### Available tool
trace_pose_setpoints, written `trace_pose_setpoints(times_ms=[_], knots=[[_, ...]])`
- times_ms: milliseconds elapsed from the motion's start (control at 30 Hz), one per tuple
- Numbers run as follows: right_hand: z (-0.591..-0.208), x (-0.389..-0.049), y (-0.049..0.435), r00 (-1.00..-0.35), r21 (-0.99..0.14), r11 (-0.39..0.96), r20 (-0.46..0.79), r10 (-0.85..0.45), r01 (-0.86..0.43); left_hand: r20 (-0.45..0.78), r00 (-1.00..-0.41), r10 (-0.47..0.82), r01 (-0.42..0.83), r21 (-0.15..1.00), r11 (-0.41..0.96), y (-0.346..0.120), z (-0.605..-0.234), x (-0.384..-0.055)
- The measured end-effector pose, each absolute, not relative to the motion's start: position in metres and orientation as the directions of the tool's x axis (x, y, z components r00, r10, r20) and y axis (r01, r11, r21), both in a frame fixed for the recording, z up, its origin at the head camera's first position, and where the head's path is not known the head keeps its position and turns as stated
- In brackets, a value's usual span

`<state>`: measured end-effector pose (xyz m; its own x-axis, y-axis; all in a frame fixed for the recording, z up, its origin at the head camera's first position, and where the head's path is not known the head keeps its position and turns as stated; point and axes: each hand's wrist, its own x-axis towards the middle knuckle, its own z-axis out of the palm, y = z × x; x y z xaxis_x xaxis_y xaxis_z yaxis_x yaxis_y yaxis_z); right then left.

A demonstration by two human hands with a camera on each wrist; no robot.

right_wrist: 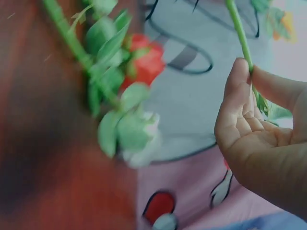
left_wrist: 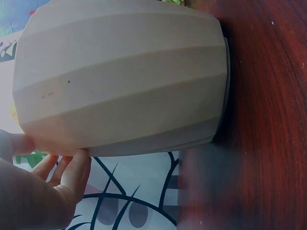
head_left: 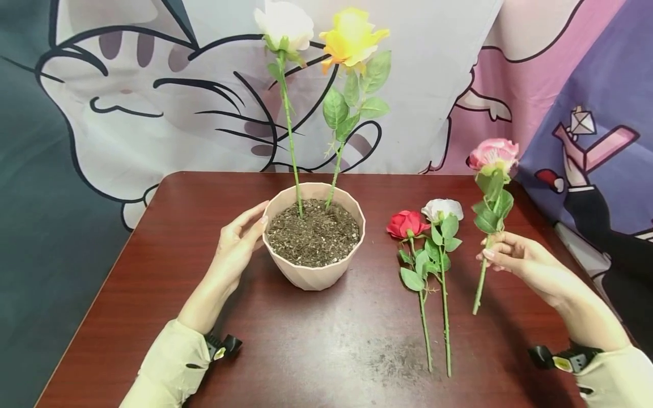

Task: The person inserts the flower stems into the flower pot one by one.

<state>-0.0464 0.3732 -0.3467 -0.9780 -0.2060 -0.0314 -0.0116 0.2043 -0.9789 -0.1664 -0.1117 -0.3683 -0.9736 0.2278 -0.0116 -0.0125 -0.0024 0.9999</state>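
A beige faceted flowerpot (head_left: 312, 277) filled with dark soil (head_left: 313, 238) stands on the table. A tall white rose (head_left: 285, 28) and a yellow rose (head_left: 352, 37) stand upright in the soil. My left hand (head_left: 237, 238) rests against the pot's left side, its thumb and fingertips touching near the rim; in the left wrist view the hand (left_wrist: 53, 187) meets the pot wall (left_wrist: 124, 81) with extended fingers. My right hand (head_left: 525, 260) pinches the green stem of a pink rose (head_left: 494, 156), held upright over the table's right side. In the right wrist view, thumb and fingers grip this stem (right_wrist: 241, 33).
A red rose (head_left: 408, 224) and another white rose (head_left: 442, 209) lie side by side right of the pot, stems pointing towards me. The reddish-brown table (head_left: 204, 198) ends at a backdrop cloth (head_left: 168, 136) printed with cartoon figures.
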Motion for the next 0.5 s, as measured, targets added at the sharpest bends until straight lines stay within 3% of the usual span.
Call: trace_pose_setpoints(times_ms=[267, 500], knots=[[-0.314, -0.075, 0.32, -0.973, -0.982, 0.065, 0.164, -0.16, -0.177, -0.02, -0.977, 0.214, -0.021, 1.0, -0.001, -0.112, -0.366, -0.164], [-0.271, -0.094, 0.277, -0.927, -0.931, -0.059, 0.365, -0.092, -0.36, -0.01, -0.978, 0.21, -0.013, 1.0, -0.013, -0.108, -0.365, -0.164]])
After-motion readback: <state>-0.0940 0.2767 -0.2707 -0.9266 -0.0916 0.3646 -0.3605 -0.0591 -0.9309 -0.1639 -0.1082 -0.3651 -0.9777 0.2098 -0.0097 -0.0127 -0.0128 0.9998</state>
